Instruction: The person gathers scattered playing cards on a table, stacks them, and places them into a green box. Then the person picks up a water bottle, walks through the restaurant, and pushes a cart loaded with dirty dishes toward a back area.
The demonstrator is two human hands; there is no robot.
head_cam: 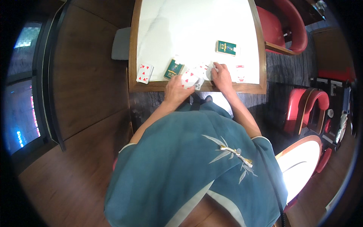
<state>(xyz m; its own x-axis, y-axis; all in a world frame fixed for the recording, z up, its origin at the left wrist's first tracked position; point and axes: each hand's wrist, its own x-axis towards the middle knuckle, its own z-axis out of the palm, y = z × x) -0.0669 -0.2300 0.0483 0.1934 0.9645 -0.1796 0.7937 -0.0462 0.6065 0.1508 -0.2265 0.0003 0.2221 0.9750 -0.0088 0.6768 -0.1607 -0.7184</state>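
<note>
My left hand (177,90) holds playing cards (189,79) showing red hearts, close to the table's near edge. Beside them, more loose cards (202,71) lie partly overlapped between my hands. My right hand (221,76) rests at the right of these cards, fingers bent; whether it grips a card cannot be told. A green card box (173,69) lies just beyond my left hand, and a second green card box (226,48) lies farther back to the right. At the left edge sits a face-up stack of cards (144,73) with a heart card on top. Another card or stack (240,73) lies right of my right hand.
The white table (195,22) has a raised-looking wooden border. A red armchair (283,28) stands against its right side and a grey seat (121,44) at its left. Another red chair (306,110) and a round-edged table (300,167) stand to the right. A wooden panel rises at left.
</note>
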